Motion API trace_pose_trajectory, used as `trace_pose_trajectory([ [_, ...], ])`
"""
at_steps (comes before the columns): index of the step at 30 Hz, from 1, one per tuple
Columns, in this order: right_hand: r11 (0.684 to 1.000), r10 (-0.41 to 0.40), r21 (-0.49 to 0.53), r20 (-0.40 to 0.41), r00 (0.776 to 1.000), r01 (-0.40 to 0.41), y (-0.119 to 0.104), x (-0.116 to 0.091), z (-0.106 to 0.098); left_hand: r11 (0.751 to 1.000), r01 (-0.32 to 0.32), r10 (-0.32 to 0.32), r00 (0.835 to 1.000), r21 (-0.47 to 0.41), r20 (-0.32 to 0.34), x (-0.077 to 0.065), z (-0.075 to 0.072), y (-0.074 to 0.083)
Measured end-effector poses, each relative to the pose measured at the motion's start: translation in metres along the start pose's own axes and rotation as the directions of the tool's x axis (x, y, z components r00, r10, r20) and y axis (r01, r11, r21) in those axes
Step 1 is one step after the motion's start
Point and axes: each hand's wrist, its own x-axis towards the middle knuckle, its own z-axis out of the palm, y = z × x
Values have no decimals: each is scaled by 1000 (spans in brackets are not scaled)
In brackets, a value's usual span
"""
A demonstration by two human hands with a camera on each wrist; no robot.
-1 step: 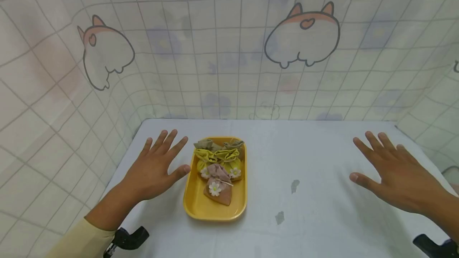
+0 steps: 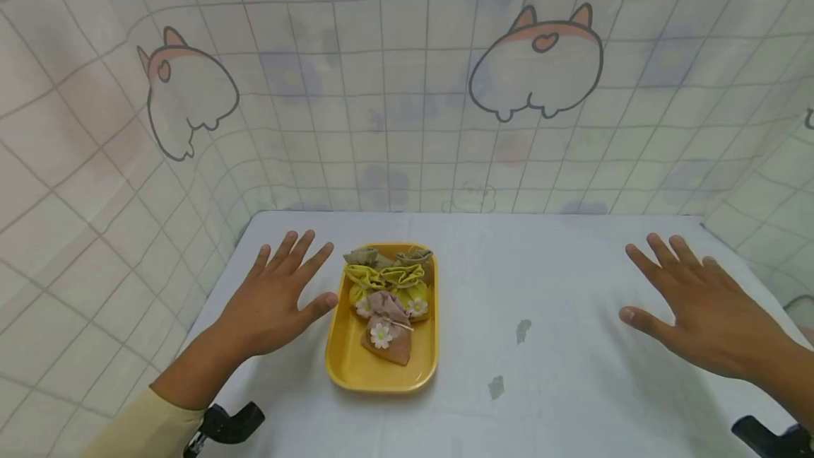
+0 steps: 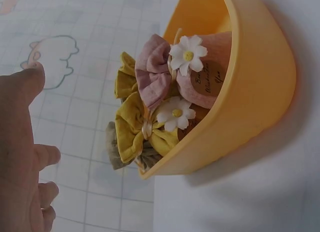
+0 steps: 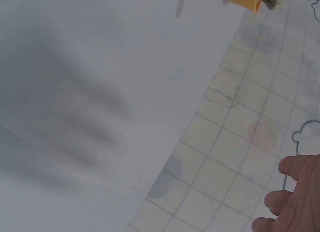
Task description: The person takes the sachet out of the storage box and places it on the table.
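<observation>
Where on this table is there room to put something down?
The widest bare patch of table lies between the yellow tray and the right hand, marked by two grey spots. Inside the tray, the near end is bare, in front of the pink pouch. It's crowded at the tray's far end, among the other pouches, and by the left hand.

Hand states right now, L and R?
Left hand: open, holding nothing, just beside the yellow tray.
Right hand: open, holding nothing, over the white tabletop.
</observation>
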Motion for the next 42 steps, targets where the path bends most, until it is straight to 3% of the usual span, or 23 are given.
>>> trace_pose_trajectory([
  [10,998,-43,39,-28,999,44,-6,4,-3,999,19,-19,1000,-44,4,-4,8,-1],
  [22,993,-65,93,-63,996,71,-9,3,-6,996,22,-20,1000,-86,18,1,24,1],
  [28,985,-34,169,-27,999,38,-17,12,-8,993,68,-63,996,-95,55,3,26,1],
  [34,982,-45,185,-26,999,49,-25,18,-3,979,117,-98,988,-169,118,2,30,-1],
  [42,984,-59,167,-26,998,63,-36,25,-1,941,240,-186,956,-239,228,-1,41,-2],
])
